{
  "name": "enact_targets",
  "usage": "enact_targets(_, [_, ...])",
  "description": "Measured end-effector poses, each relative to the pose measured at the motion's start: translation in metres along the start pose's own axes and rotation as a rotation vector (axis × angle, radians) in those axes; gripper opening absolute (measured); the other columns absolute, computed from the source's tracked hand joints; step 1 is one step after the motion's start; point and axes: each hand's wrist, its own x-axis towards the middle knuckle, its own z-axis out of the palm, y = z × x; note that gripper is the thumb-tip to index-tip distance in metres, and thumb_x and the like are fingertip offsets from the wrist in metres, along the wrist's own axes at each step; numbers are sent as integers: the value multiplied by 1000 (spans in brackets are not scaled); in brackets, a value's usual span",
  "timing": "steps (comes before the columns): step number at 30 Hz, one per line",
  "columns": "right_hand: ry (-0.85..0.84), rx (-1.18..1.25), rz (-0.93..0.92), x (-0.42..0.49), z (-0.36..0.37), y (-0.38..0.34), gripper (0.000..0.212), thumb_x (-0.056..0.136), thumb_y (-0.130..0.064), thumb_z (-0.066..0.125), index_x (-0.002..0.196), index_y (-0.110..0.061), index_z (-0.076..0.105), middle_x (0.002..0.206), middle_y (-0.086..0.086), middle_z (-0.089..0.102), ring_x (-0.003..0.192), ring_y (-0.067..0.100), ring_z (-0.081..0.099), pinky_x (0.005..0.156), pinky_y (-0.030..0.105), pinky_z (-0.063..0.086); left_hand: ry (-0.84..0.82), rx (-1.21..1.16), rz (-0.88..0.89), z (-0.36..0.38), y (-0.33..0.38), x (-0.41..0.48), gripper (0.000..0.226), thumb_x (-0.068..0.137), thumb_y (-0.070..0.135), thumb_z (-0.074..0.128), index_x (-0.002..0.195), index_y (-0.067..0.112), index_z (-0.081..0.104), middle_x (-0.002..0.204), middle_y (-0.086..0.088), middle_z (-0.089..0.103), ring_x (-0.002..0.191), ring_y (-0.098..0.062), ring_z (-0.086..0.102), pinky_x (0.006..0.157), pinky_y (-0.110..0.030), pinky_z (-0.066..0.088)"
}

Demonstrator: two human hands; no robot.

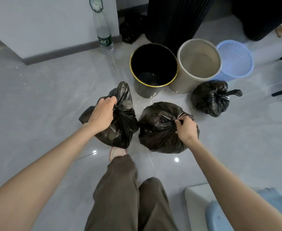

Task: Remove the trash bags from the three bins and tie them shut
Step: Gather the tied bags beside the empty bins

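Clenching left bag [120, 130] and middle bag [157, 135] necks, left grip [102, 112] and right grip [187, 129] hide any knots

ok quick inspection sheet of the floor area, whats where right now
surface: glossy grey tiled floor; everything stands on it
job's things: black bin, beige bin and blue basket in a row, none holding a bag; left bag and middle bag in front with necks gathered, knots unclear; right bag knotted, lying apart
clutter: plastic bottle by the wall; another black bag behind the bins
hands: left hand grips the left bag's neck; right hand pinches the middle bag's neck with its fingers
cables: nothing seen
surroundings: white wall, dark ribbed object behind the bins
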Motion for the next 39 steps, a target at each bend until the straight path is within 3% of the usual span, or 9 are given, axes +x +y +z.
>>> enact_targets(3, [-58, 59, 12, -41, -28, -42, 26, 94, -26, 53, 109, -8, 64, 100, 11, 71, 88, 32, 69, 90, 36, 51, 46, -14, -41, -61, 3, -40, 27, 86, -10, 37, 103, 11, 41, 93, -6, 46, 93, -25, 39, 77, -44, 42])
enact_targets(8, [-137, 123, -25, -116, -80, -129, 23, 96, -21, 52, 110, -5, 61, 87, 12, 68, 70, 26, 69, 64, 28, 49, 133, -29, -117, -168, 8, -102, 28, 84, -11, 39, 89, 16, 35, 89, -5, 45, 86, -23, 38, 71, -38, 37])
enact_targets(13, [-189, 65, -101, -172, -107, -219, 21, 95, -18, 52, 102, -5, 67, 83, 10, 68, 66, 24, 69, 77, 32, 53, 160, -71, -218, -250, -13, -146, 23, 88, -8, 43, 105, 7, 46, 106, -13, 53, 99, -29, 44, 82, -40, 42])
enact_targets(19, [-247, 28, -135, -203, -82, -313, 21, 92, -18, 55, 103, -6, 68, 88, 16, 71, 79, 30, 70, 89, 45, 53, 136, -69, -281, -313, -65, -179, 21, 88, -6, 42, 94, 14, 41, 101, -12, 53, 95, -29, 45, 76, -36, 40])
enact_targets(24, [-285, 31, -172, -197, -41, -379, 23, 91, -20, 58, 109, -7, 65, 98, 15, 70, 87, 30, 69, 89, 46, 54, 99, -31, -322, -342, -120, -188, 23, 88, -7, 43, 103, 10, 44, 104, -11, 54, 103, -30, 44, 83, -41, 43])
enact_targets(30, [-323, 25, -211, -179, 0, -453, 26, 91, -19, 59, 112, -5, 62, 104, 15, 69, 93, 31, 67, 91, 45, 52, 92, -32, -410, -368, -182, -168, 25, 87, -6, 42, 105, 11, 45, 110, -10, 53, 107, -28, 42, 84, -42, 43])
enact_targets(39, [-370, -43, -244, -109, 78, -554, 24, 94, -21, 54, 114, -9, 61, 105, 12, 68, 93, 28, 66, 90, 45, 52, 83, -18, -535, -387, -277, -84, 28, 88, -6, 40, 108, 14, 45, 111, -4, 50, 106, -24, 41, 74, -38, 44])
